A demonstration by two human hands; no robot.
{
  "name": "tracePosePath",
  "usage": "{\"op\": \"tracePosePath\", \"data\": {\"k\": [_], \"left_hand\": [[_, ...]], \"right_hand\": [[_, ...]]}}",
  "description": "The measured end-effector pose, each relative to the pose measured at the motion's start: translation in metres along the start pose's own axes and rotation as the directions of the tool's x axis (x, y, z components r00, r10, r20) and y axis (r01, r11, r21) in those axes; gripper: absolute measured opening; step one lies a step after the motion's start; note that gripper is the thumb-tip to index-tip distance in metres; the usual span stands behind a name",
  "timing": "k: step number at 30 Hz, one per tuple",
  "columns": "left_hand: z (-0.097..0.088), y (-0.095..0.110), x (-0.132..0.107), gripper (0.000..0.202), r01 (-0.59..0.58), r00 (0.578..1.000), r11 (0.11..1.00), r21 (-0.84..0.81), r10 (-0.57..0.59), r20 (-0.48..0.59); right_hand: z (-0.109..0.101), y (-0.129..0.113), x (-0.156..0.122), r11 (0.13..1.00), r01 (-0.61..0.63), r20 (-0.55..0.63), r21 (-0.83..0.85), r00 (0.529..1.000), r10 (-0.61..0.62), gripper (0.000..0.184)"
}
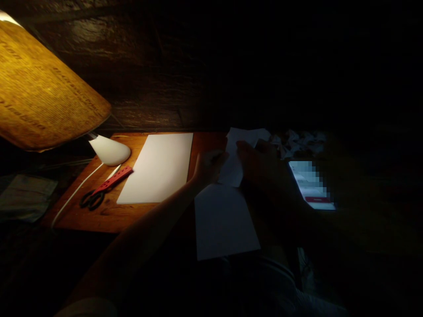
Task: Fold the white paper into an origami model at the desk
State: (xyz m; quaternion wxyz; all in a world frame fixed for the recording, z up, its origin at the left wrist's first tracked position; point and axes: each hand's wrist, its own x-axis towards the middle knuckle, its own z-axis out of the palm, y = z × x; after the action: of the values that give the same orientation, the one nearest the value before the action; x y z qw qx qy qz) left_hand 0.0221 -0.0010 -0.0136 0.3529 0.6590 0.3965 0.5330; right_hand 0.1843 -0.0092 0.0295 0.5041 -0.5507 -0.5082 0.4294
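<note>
Forearm: the person's left forearm (142,235) crosses from the bottom of the view toward the middle, reaching in from the dark near edge.

Wall: dark wood planks (132,70) fill the back of the view, with only a faint sheen near the lamp.

Lamp: an amber printed shade (42,86) tilts low at upper left on a white conical neck (109,150), angled so its light pools on the left part of the surface.

Surface: a warm wooden desk (99,218) runs beneath everything, bright at left and fading into shadow at right.

Paper: a large blank white sheet (155,167) lies flat and square in the brightest light. A lower white sheet (224,222) sits nearer the person, just under the hands; whether it joins the held paper cannot be told.

Hands: the left hand (209,167) is partly closed, pinching the edge of a folded white paper (233,169) and holding it up off the surface. The right hand (261,169) curves over the paper's upper part, but shadow hides whether it grips.

Phone: a smartphone (310,185) with a lit, pixelated screen lies just right of the hands, placed within easy sight.

Scraps: crumpled white paper (297,143) is heaped at the far right, pushed back from the working area.

Tools: red-handled scissors (94,198) lie near the lamp, beside a thin white cable (76,193).
</note>
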Motion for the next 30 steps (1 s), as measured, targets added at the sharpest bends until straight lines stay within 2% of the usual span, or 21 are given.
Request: {"op": "tracePosePath", "data": {"k": [6, 9, 12, 19, 25, 30], "left_hand": [[0.001, -0.003, -0.001, 0.066, 0.016, 0.999, 0.998, -0.053, -0.013, 0.041], [0.002, -0.005, -0.002, 0.071, 0.008, 0.999, 0.998, -0.066, -0.006, 0.043], [0.002, -0.004, -0.002, 0.074, 0.006, 0.999, 0.997, -0.08, -0.002, 0.051], [0.002, -0.005, -0.001, 0.071, 0.027, 0.999, 0.996, -0.083, -0.023, 0.047], [0.002, -0.011, -0.002, 0.07, 0.092, 0.988, 0.992, -0.088, -0.08, 0.134], [0.002, -0.01, -0.001, 0.076, 0.067, 0.993, 0.995, -0.07, -0.06, 0.107]], "right_hand": [[-0.008, -0.018, -0.012, 0.999, -0.029, 0.13, 0.02, 0.991, 0.026, 0.013], [-0.011, -0.03, -0.02, 0.995, -0.08, 0.117, -0.058, 0.989, 0.086, 0.009], [-0.012, -0.036, -0.023, 0.991, -0.085, 0.075, -0.105, 0.993, 0.094, 0.009], [-0.01, -0.035, -0.024, 0.989, -0.058, 0.071, -0.133, 0.995, 0.068, 0.012], [-0.012, -0.03, -0.021, 0.991, -0.037, 0.06, -0.129, 0.997, 0.045, 0.016], [-0.012, -0.036, -0.024, 0.988, -0.051, 0.072, -0.146, 0.995, 0.062, 0.013]]}}
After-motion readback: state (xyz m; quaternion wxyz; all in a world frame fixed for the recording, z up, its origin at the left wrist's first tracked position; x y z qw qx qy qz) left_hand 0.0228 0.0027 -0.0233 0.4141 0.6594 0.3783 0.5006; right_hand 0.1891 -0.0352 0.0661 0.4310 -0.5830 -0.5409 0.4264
